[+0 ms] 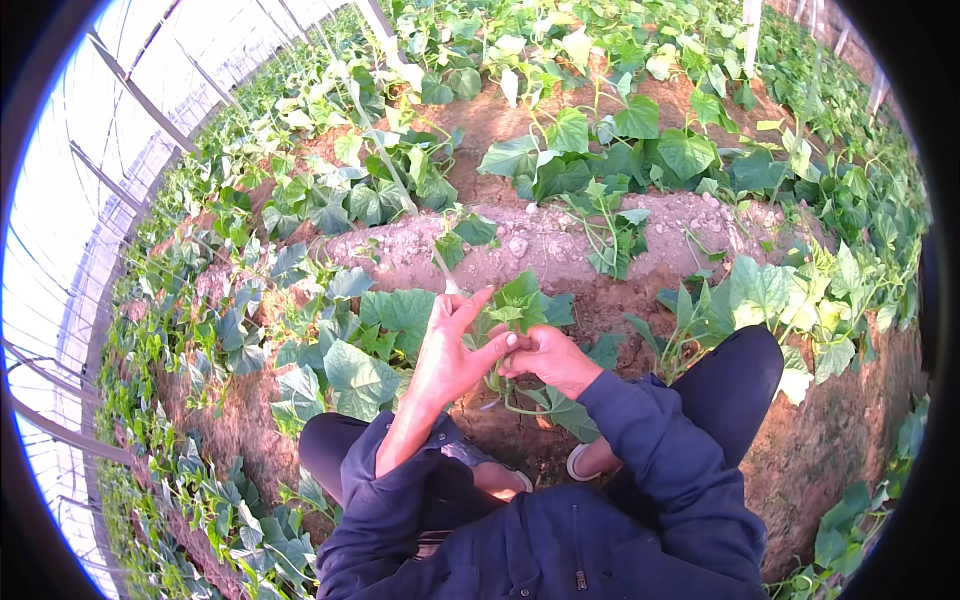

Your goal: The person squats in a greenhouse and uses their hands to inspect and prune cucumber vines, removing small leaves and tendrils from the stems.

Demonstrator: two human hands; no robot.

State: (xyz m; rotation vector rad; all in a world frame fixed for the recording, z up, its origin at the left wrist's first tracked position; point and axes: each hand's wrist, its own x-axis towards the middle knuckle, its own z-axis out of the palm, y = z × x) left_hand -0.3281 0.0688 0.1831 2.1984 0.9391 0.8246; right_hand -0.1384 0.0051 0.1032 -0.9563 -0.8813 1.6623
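A pale hanging string (386, 161) slants down from the upper left and meets the curled fingers of my left hand (450, 351), which grips it. The index finger of that hand points outward, and its thumb reaches across to a young vine's stem. My right hand (551, 360) pinches this stem just below the leafy green vine tip (517, 304), its fingertips touching my left thumb. Lower down, the vine (529, 405) bends towards the soil between my knees. The string's lower end is hidden at my left hand.
Broad-leaved vines, apparently cucumber, grow close on both sides, with large leaves (360, 379) near my left knee. Ahead lies a raised soil ridge (551, 240) with a small vine (615, 236) on it. Curved greenhouse framing (139, 97) stands at the left.
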